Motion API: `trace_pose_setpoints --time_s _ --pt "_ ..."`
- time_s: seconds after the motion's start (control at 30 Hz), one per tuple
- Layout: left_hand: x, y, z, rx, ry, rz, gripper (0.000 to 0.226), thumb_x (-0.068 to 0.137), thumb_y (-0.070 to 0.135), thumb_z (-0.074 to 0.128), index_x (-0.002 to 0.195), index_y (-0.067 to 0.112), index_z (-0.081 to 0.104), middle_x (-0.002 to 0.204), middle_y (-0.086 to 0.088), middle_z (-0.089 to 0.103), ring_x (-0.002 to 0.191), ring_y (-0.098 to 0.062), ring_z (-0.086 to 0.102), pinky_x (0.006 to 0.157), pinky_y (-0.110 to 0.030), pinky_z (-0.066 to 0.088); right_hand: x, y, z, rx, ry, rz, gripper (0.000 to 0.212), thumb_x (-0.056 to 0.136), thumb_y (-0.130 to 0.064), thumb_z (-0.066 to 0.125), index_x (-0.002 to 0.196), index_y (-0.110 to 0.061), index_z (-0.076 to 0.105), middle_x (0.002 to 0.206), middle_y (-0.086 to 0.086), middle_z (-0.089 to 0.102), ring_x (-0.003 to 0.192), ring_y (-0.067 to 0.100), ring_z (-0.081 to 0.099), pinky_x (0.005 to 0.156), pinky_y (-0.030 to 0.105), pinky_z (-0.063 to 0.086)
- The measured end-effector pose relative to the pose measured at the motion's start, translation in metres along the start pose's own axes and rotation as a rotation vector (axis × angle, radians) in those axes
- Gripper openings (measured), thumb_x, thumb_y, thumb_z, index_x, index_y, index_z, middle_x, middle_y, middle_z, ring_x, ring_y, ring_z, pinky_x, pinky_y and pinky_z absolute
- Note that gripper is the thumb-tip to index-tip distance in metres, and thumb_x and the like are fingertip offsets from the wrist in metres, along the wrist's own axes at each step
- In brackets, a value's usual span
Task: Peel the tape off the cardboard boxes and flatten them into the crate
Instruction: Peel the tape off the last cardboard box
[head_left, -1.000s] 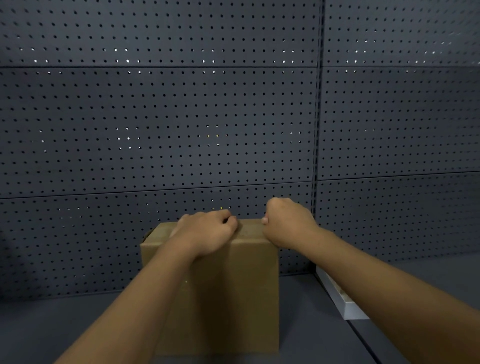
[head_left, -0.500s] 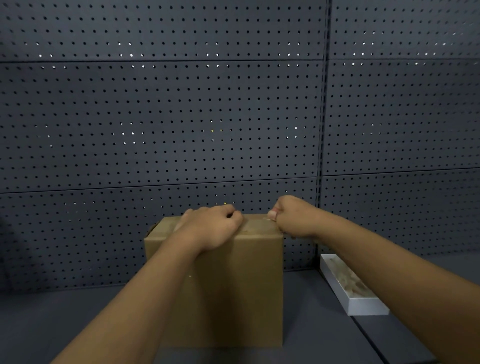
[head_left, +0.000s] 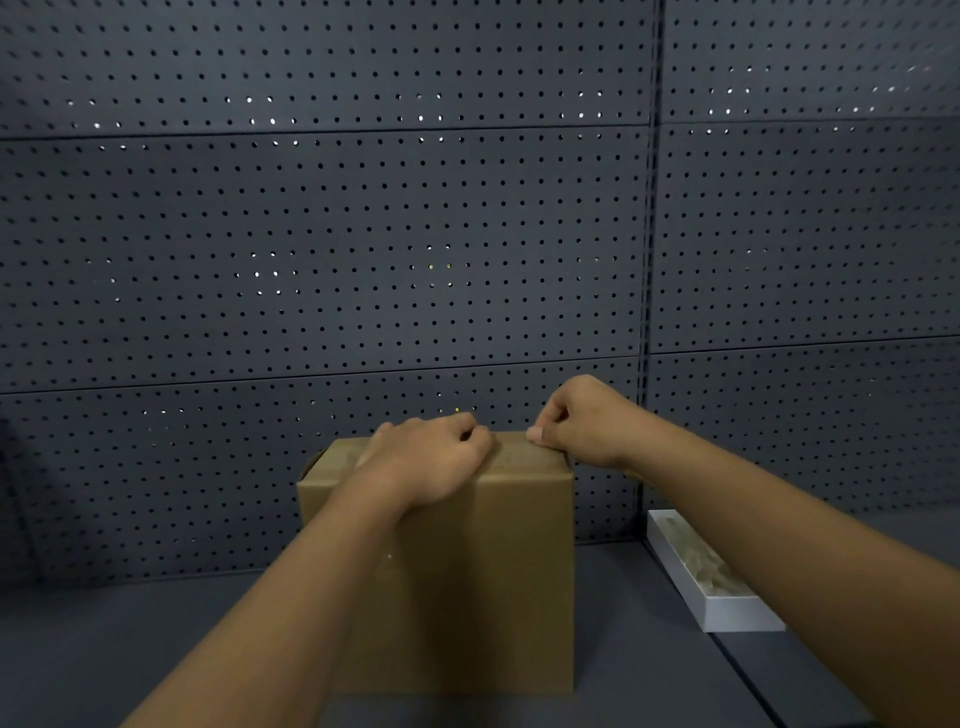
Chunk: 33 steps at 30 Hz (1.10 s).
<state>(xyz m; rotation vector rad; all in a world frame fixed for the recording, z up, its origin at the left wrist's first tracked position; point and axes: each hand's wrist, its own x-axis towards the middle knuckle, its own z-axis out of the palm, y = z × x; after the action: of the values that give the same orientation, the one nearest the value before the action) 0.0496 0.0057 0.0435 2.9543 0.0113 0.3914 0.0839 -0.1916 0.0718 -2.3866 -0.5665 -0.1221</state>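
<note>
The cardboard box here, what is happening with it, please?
A person works on the cardboard box, which stands upright and closed on a dark shelf before a pegboard wall. The left hand presses on its top; the right hand pinches at the top right edge, apparently at the tape. A white tray lies to the right.

left hand (head_left: 426, 460) rests fingers curled; right hand (head_left: 584, 421) pinches, both forearms extended.

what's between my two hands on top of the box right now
In the head view, only a short bare strip of the box top, with glossy tape along it, separates the left hand from the right hand.
</note>
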Motion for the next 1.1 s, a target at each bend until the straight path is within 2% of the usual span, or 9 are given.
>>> trace_pose_setpoints --time_s 0.07,0.17,0.27,0.53,0.63,0.7,0.83,1.0,1.1 --pt "0.000 0.000 0.000 -0.001 -0.003 0.000 0.041 0.104 0.058 0.019 0.113 0.037 0.052 0.121 0.001 0.066 0.112 -0.024 0.057 0.103 -0.051 0.036 0.002 -0.003 0.001 -0.043 -0.004 0.020 0.035 0.101 -0.024 0.066 0.105 0.011 0.068 0.106 0.029 0.068 0.071 0.014 0.052 0.060 0.021 0.048" --pt "-0.001 0.000 0.000 0.000 -0.001 -0.002 0.042 0.103 0.059 0.018 0.113 0.036 0.053 0.121 0.001 0.065 0.113 -0.025 0.056 0.102 -0.052 0.035 0.004 -0.004 0.003 -0.110 -0.019 0.010 0.034 0.103 -0.024 0.059 0.086 0.005 0.061 0.120 0.025 0.068 0.077 0.021 0.055 0.076 0.041 0.056" --pt "0.001 0.000 0.000 -0.003 -0.005 -0.001 0.042 0.102 0.060 0.017 0.110 0.038 0.052 0.121 0.001 0.065 0.114 -0.026 0.056 0.105 -0.054 0.035 0.000 -0.003 0.008 -0.206 -0.029 -0.018 0.028 0.107 -0.025 0.051 0.101 -0.002 0.066 0.110 0.015 0.069 0.090 0.023 0.062 0.080 0.037 0.052" --pt "0.005 -0.001 0.001 -0.010 -0.012 -0.004 0.047 0.104 0.060 0.018 0.120 0.037 0.055 0.128 0.003 0.065 0.118 -0.024 0.056 0.106 -0.051 0.034 -0.010 0.015 0.005 -0.009 -0.025 -0.119 0.017 0.109 -0.030 0.046 0.103 -0.018 0.055 0.089 0.001 0.055 0.068 0.013 0.048 0.059 0.026 0.040" --pt "0.006 -0.002 0.002 -0.006 0.001 0.004 0.047 0.105 0.059 0.018 0.119 0.036 0.056 0.126 0.003 0.066 0.118 -0.024 0.057 0.102 -0.050 0.033 -0.007 0.020 0.001 0.156 -0.052 -0.139 0.017 0.106 -0.040 0.051 0.109 -0.023 0.050 0.096 0.001 0.058 0.078 0.012 0.052 0.069 0.027 0.044" --pt "0.007 -0.003 0.003 0.002 0.007 0.011 0.046 0.104 0.058 0.019 0.118 0.036 0.056 0.124 0.003 0.066 0.116 -0.025 0.057 0.096 -0.048 0.032 -0.004 0.022 -0.006 0.273 -0.149 -0.125 0.027 0.100 -0.045 0.062 0.117 -0.027 0.052 0.099 0.001 0.063 0.084 0.010 0.058 0.074 0.027 0.046" --pt "0.008 -0.003 0.002 0.004 0.002 0.017 0.045 0.105 0.057 0.019 0.119 0.035 0.056 0.122 0.003 0.066 0.113 -0.024 0.058 0.095 -0.048 0.032 -0.004 0.020 -0.010 0.135 -0.182 -0.240 0.009 0.097 -0.026 0.071 0.101 -0.018 0.071 0.093 -0.002 0.065 0.075 0.002 0.057 0.070 0.016 0.051" --pt "0.009 -0.005 0.002 0.005 0.002 0.016 0.046 0.105 0.057 0.019 0.119 0.035 0.056 0.125 0.002 0.066 0.117 -0.024 0.057 0.097 -0.049 0.032 -0.004 0.018 -0.001 -0.025 -0.081 -0.264 0.009 0.104 -0.027 0.060 0.097 -0.022 0.063 0.105 -0.004 0.059 0.090 0.009 0.056 0.077 0.023 0.046" --pt "0.008 -0.006 0.001 0.001 -0.009 0.015 0.046 0.105 0.058 0.020 0.121 0.036 0.057 0.129 0.003 0.065 0.120 -0.024 0.056 0.095 -0.047 0.032 -0.006 0.029 0.004 0.255 -0.085 -0.205 0.013 0.106 -0.023 0.056 0.100 -0.016 0.065 0.100 -0.002 0.064 0.085 0.011 0.056 0.076 0.025 0.045"
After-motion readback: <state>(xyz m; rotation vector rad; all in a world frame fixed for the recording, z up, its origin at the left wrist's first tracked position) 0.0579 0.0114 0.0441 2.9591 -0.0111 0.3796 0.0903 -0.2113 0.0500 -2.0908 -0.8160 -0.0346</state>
